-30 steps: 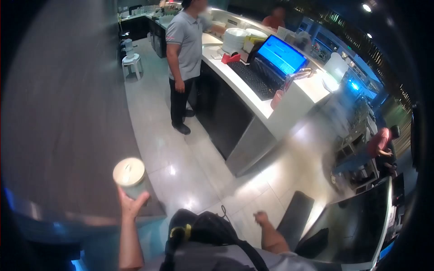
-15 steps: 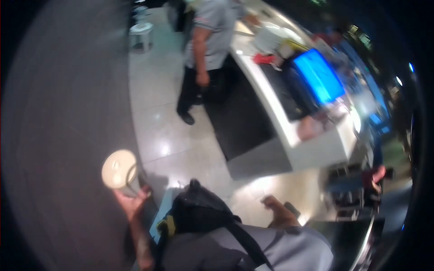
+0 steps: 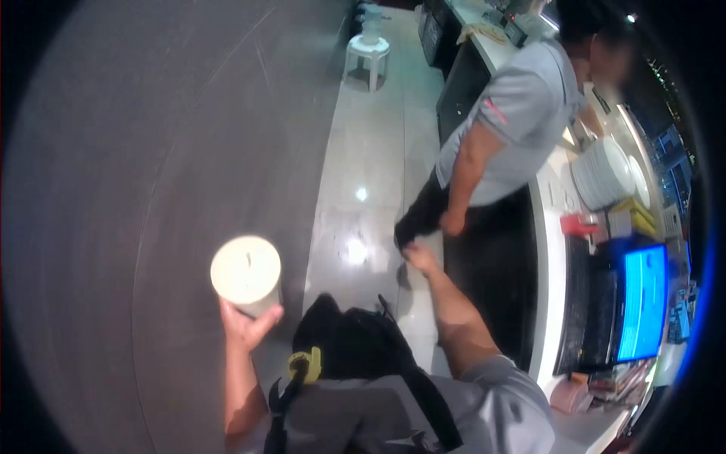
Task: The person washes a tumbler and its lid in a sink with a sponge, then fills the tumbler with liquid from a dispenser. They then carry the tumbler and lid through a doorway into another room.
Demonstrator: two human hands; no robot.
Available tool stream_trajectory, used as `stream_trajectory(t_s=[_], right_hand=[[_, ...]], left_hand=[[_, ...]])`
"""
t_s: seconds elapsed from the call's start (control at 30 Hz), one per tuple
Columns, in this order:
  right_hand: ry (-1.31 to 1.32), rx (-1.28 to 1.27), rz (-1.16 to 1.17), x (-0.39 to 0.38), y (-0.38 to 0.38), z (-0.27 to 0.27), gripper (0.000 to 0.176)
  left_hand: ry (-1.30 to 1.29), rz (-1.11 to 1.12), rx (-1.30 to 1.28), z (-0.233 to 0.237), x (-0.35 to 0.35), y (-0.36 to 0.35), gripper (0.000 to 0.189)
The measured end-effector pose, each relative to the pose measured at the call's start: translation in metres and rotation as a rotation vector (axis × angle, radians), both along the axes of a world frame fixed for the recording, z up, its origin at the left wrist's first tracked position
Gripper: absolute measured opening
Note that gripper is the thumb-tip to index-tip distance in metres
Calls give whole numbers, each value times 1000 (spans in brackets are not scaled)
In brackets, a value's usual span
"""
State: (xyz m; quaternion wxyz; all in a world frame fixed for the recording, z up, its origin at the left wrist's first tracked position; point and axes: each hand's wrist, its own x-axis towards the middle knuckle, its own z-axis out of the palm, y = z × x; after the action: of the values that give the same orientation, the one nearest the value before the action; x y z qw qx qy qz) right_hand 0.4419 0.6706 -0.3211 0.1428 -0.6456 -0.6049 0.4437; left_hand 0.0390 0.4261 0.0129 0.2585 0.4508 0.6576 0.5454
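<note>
My left hand (image 3: pixel 248 321) is wrapped round a cup (image 3: pixel 246 274) with a round, pale cream top and a short dark mark near its middle. The fingers lie behind the cup and the thumb shows at its right side. My right hand (image 3: pixel 421 258) hangs forward with nothing in it, its fingers loosely apart. In this view it overlaps the dark trousers of a person (image 3: pixel 499 144) in a grey shirt. A black bag (image 3: pixel 344 340) with a yellow tag (image 3: pixel 305 365) is strapped across my front.
A dark wall (image 3: pixel 174 151) runs along my left. On the right, a white counter (image 3: pixel 546 280) carries a stack of plates (image 3: pixel 603 174), a lit blue monitor (image 3: pixel 643 303) and a red object (image 3: pixel 579 224). Farther along the tiled floor (image 3: pixel 363 166) stands a white stool (image 3: pixel 368 51).
My view has turned, and the person and counter now appear nearer and farther right. My left hand still holds the cup; my right hand has swung forward and up.
</note>
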Motion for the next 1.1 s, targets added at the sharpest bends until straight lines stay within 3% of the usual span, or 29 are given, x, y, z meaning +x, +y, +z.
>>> stream_trajectory(t_s=[0.03,0.07,0.13,0.23,0.4,0.47,0.5,0.53,0.57,0.63,0.67,0.73,0.77,0.9,1.03,1.1], right_hand=[[-64,50,23,-40,56,5,51],[-60,13,14,-94,108,65,50],[-11,245,253,-161,189,84,48],[-74,103,207,-206,279,115,47],[-221,27,90,-150,413,115,45],[-158,-145,-118,-111,464,113,39],[-185,-144,-77,-89,493,94,41],[-218,-146,-36,-56,529,38,44],[-210,-212,-101,-53,567,45,42],[-200,-338,-238,-48,639,61,38],[-148,-420,-272,-57,671,61,34],[104,-256,-318,-89,727,109,30],[158,-242,-271,-98,736,111,29],[284,-210,-45,-153,864,151,25],[552,-162,121,-183,990,162,28],[510,-158,166,-183,1046,207,31]], left_hand=[[-54,-34,-4,-6,-5,33,96],[-72,-67,-57,-5,-23,73,97],[-57,-95,-117,-7,-42,117,99],[-145,-124,16,-8,-51,219,97],[-283,-148,35,4,-63,375,97],[-260,-154,44,-8,-71,438,96],[-230,-204,51,-18,-78,471,92],[-187,-201,110,-28,-77,498,91],[-145,-188,166,-30,-76,533,89],[-346,-203,-18,-16,-71,600,91],[-296,-176,-144,-34,-80,630,94],[-178,-146,-18,-21,-67,707,90],[-120,-123,55,-11,-53,708,89],[-169,-101,11,-4,-37,834,89],[-122,-109,3,-23,-37,942,91],[-82,-105,18,-41,-40,1004,92]])
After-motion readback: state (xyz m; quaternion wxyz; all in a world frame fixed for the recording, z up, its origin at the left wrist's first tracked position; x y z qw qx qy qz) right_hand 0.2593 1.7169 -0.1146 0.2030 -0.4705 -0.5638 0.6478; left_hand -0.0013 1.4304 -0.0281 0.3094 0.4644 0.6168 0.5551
